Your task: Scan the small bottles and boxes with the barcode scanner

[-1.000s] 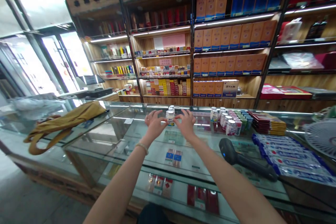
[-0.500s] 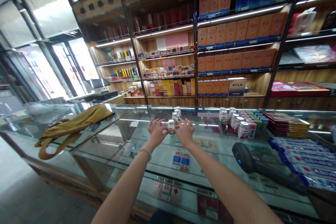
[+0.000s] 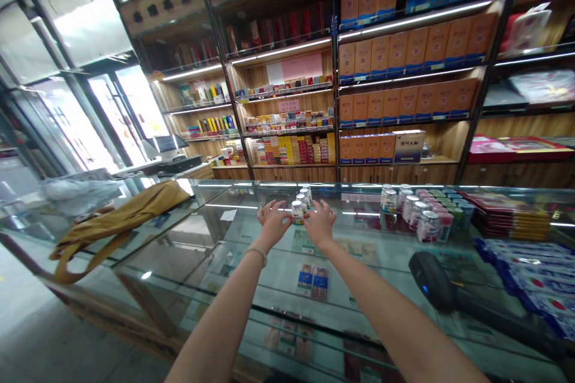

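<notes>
A small white-capped jar (image 3: 297, 213) stands upright on the glass counter (image 3: 251, 245), at the front of a short row of like jars (image 3: 306, 192). From its left side my left hand (image 3: 273, 221) reaches in, thumb against the jar and the other fingers curved and raised. On the opposite side my right hand (image 3: 321, 222) does the same, so the jar is pinched between the two hands. A pale bracelet (image 3: 259, 253) circles my left wrist.
To the right stand more white-capped jars (image 3: 429, 226), pink and green packs (image 3: 451, 209) and stacked red and gold packs (image 3: 507, 215). A black handheld scanner (image 3: 435, 287) lies near blue-white packets (image 3: 530, 281). At left lies a mustard bag (image 3: 121, 215).
The front jar has moved away from me, closing up to the row behind it, with both hands following. The view has shifted slightly.
</notes>
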Available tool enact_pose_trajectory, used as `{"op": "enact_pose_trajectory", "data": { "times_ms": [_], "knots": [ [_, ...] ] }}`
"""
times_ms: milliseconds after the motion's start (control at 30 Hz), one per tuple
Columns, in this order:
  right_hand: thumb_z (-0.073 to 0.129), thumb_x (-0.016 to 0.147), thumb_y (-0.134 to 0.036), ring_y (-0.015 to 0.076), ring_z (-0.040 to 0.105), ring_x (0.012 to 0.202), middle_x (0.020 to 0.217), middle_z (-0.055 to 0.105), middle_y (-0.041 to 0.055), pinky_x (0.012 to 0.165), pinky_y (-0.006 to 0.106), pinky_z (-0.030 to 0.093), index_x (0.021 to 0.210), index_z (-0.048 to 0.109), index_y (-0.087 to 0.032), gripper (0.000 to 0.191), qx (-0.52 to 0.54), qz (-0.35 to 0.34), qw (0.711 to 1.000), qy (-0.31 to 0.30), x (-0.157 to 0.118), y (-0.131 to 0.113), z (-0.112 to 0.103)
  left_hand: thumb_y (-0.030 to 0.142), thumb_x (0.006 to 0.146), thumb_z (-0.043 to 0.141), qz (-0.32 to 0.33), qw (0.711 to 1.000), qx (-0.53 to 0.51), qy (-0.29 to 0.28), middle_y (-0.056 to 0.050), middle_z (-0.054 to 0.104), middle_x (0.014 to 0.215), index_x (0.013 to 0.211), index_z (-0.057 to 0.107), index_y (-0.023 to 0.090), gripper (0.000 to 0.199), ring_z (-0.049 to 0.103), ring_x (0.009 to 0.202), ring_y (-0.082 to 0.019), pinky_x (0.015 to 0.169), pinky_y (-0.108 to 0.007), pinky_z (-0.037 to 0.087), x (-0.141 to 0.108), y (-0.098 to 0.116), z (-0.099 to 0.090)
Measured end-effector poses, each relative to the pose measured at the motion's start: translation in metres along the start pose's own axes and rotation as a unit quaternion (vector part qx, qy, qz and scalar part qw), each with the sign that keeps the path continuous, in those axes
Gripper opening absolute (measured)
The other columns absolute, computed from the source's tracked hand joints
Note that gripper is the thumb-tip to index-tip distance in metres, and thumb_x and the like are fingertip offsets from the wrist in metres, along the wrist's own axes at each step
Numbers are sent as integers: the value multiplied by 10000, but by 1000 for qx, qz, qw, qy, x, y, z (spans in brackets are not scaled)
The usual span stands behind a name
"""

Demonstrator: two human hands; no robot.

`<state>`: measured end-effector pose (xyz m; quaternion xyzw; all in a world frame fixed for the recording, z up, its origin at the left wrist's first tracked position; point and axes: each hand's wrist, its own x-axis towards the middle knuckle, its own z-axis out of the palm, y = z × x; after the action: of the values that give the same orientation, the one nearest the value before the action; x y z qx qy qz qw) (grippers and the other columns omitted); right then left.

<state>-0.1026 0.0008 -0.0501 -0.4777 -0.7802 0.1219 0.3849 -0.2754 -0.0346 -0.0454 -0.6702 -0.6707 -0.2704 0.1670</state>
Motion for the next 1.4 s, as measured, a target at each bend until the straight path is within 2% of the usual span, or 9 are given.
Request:
{"op": "enact_pose_trajectory", "data": {
  "times_ms": [667, 800, 933, 1033, 1100, 1167, 1267, 1400],
  "knots": [
    [539, 937, -312, 282, 275, 1438, 1519, 492, 51, 1117, 518, 207, 962, 762, -261, 230, -34, 23, 999, -6, 19, 10, 15, 291, 832, 700, -13, 1000, -20, 16, -61, 568, 1386, 907, 790, 272, 119, 393, 1367, -300, 1205, -545, 257, 16, -19, 35],
    [520, 954, -325, 278, 275, 1441, 1521, 488, 49, 1120, 523, 214, 989, 750, -263, 240, -40, 28, 999, -13, 18, 10, 14, 306, 832, 704, -23, 999, -15, 18, -61, 567, 1384, 930, 792, 275, 135, 401, 1371, -292, 1203, -506, 286, 15, -20, 37],
    [522, 955, -347, 279, 262, 1454, 1546, 454, 50, 1139, 533, 202, 1077, 725, -274, 248, -52, 38, 998, -22, 15, 11, 12, 331, 817, 727, -40, 999, -6, 16, -76, 541, 1419, 957, 789, 276, 163, 398, 1381, -308, 1190, -505, 300, 12, -18, 31],
    [526, 950, -369, 290, 211, 1490, 1607, 351, 92, 1158, 546, 184, 1293, 629, -267, 372, -64, 67, 996, -16, 13, 11, 10, 399, 818, 727, -80, 995, 37, 43, -116, 439, 1529, 1208, 707, 281, 408, 338, 1430, -341, 1189, -559, 251, 8, -9, 22],
    [521, 950, -406, 305, 137, 1522, 1654, 236, 110, 1165, 575, 157, 1445, 493, -286, 510, -68, 80, 994, -19, 12, 11, 9, 471, 836, 695, -102, 989, 80, 67, -146, 352, 1593, 1422, 539, 271, 639, 295, 1460, -356, 1187, -596, 204, 6, -2, 17],
    [521, 948, -458, 325, 60, 1541, 1683, 124, 107, 1163, 611, 133, 1536, 344, -335, 627, -66, 86, 994, -28, 11, 10, 7, 525, 868, 635, -97, 986, 109, 81, -161, 286, 1628, 1539, 363, 254, 773, 260, 1483, -355, 1186, -613, 170, 3, 5, 13],
    [523, 942, -502, 347, 17, 1546, 1692, 55, 99, 1158, 652, 103, 1578, 195, -385, 725, -67, 94, 992, -41, 9, 9, 5, 560, 906, 559, -76, 985, 127, 88, -161, 253, 1643, 1574, 280, 249, 788, 224, 1504, -348, 1190, -610, 147, -1, 9, 12],
    [517, 951, -489, 349, 13, 1547, 1692, 52, 98, 1166, 651, 83, 1582, 163, -394, 730, -67, 94, 992, -47, 6, 8, 0, 557, 939, 500, -66, 983, 133, 105, -166, 285, 1629, 1563, 316, 242, 723, 254, 1494, -336, 1198, -593, 120, -4, 9, 12]
  ]
}}
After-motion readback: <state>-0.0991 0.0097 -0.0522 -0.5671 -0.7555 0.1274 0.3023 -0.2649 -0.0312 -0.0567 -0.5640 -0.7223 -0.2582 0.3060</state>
